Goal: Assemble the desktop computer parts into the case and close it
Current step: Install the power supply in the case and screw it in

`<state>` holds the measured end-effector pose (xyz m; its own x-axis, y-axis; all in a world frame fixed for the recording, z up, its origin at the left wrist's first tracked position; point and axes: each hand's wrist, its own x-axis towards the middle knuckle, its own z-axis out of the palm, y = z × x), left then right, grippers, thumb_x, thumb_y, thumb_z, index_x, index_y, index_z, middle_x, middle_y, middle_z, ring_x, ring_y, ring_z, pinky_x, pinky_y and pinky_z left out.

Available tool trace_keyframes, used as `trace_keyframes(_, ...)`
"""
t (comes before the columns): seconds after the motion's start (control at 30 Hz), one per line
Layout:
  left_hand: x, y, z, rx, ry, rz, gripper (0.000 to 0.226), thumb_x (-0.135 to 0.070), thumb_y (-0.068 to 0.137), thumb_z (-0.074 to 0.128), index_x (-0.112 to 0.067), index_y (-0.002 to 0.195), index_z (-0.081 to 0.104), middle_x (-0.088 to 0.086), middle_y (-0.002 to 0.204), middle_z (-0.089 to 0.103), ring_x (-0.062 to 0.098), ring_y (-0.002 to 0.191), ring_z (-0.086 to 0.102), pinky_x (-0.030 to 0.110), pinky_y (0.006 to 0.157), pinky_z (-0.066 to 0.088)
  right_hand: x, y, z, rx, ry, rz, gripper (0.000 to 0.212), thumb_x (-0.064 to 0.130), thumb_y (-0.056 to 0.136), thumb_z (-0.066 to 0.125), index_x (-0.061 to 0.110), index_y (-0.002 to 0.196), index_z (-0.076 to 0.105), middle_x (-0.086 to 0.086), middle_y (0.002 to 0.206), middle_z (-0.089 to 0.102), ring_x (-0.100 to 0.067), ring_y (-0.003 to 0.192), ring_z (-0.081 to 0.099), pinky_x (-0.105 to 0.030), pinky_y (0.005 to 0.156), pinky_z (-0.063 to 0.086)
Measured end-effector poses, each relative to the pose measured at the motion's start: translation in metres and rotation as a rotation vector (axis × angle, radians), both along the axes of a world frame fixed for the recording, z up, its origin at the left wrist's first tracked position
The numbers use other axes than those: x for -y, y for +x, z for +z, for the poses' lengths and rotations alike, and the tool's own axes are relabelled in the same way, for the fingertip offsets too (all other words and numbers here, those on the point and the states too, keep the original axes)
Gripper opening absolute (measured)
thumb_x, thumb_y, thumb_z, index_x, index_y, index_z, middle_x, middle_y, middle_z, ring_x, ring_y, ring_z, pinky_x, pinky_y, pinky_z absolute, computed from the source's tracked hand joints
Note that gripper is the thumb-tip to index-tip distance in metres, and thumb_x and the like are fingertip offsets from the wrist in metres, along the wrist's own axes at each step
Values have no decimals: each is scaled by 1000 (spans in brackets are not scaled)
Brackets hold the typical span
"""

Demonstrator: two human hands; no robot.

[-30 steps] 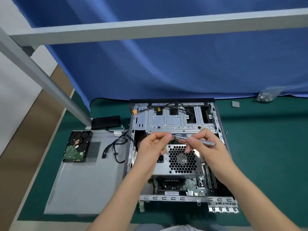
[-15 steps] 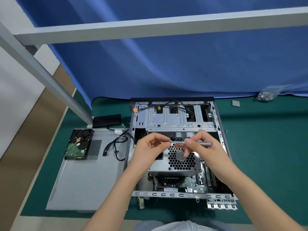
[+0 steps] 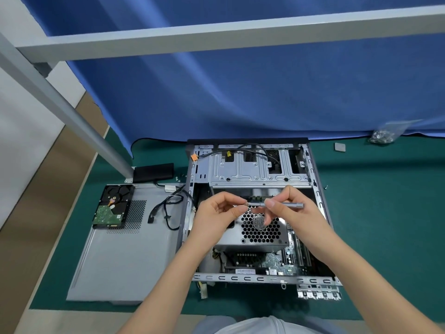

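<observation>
The open computer case point(image 3: 320, 208) lies flat on the green mat, with a power supply point(image 3: 261, 233) and its honeycomb grille sitting inside above the motherboard point(image 3: 281, 262). Over the grille, my right hand point(image 3: 292, 209) holds a thin grey screwdriver point(image 3: 285, 204) level, its tip pointing left. My left hand point(image 3: 216, 214) pinches something small at that tip; the item itself is too small to make out. The grey side panel point(image 3: 125, 256) lies left of the case, with a hard drive point(image 3: 113, 207) resting on it.
Loose black cables point(image 3: 168, 208) trail from the case onto the panel. A black box point(image 3: 154, 171) sits behind the panel by a metal frame leg point(image 3: 72, 121). A bag of screws point(image 3: 382, 135) and a small grey pad point(image 3: 340, 147) lie at the far right. A blue curtain hangs behind.
Both hands stay together over the power supply; the screwdriver has levelled out and my left fingers have closed in on its tip. The camera has shifted slightly.
</observation>
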<state>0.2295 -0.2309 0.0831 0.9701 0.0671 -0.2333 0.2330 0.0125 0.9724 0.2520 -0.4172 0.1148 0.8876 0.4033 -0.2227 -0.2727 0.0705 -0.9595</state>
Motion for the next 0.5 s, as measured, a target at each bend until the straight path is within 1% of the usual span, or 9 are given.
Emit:
trace_keyframes(0.1, 0, -1, 0, 5, -1, 4, 23, -9, 77, 75, -32, 74, 74, -7, 83, 72, 6, 80, 65, 16, 74, 51, 0, 0, 0, 2, -14, -2, 22, 24, 81, 63, 6, 82, 51, -11, 64, 67, -24, 90, 70, -16, 76, 50)
trace_keyframes(0.23, -1, -1, 1, 6, 10, 5, 23, -7, 76, 75, -30, 73, 73, -8, 81, 72, 6, 79, 64, 15, 73, 51, 1, 1, -1, -5, -17, -2, 22, 23, 81, 65, 6, 81, 52, -12, 64, 67, -26, 84, 71, -18, 72, 51)
trace_keyframes(0.3, -2, 0, 2, 9, 41, 19, 25, -6, 76, 76, -30, 71, 72, -7, 79, 72, 8, 77, 63, 20, 71, 52, 2, 3, 0, 10, -100, -15, 25, 27, 77, 69, 7, 80, 56, -10, 63, 67, -21, 72, 70, -16, 66, 50)
trace_keyframes(0.37, -3, 0, 3, 18, 65, 35, 27, -5, 77, 75, -31, 69, 72, -6, 78, 71, 11, 76, 62, 26, 70, 54, 3, 6, 3, 46, -219, -47, 27, 31, 72, 74, 8, 79, 61, -6, 61, 68, -11, 56, 63, -14, 56, 46)
trace_keyframes(0.43, -3, 1, 5, 43, 70, 47, 29, -3, 77, 75, -30, 69, 72, -7, 78, 72, 8, 76, 64, 20, 71, 53, 2, 10, 6, 93, -327, -59, 25, 32, 72, 76, 11, 77, 64, -3, 60, 69, -2, 46, 54, -10, 46, 39)
trace_keyframes(0.47, -4, 1, 6, 51, 77, 50, 29, -3, 77, 75, -30, 69, 71, -8, 78, 72, 7, 76, 64, 20, 72, 53, 2, 12, 8, 123, -381, -55, 23, 33, 73, 77, 13, 77, 65, -1, 59, 68, 1, 43, 51, -8, 43, 35)
trace_keyframes(0.5, -3, 1, 6, 54, 92, 53, 29, -3, 77, 75, -30, 69, 71, -8, 78, 72, 9, 76, 64, 23, 74, 54, 1, 14, 9, 153, -438, -50, 21, 34, 74, 77, 16, 75, 66, 1, 59, 68, 2, 42, 49, -7, 42, 33)
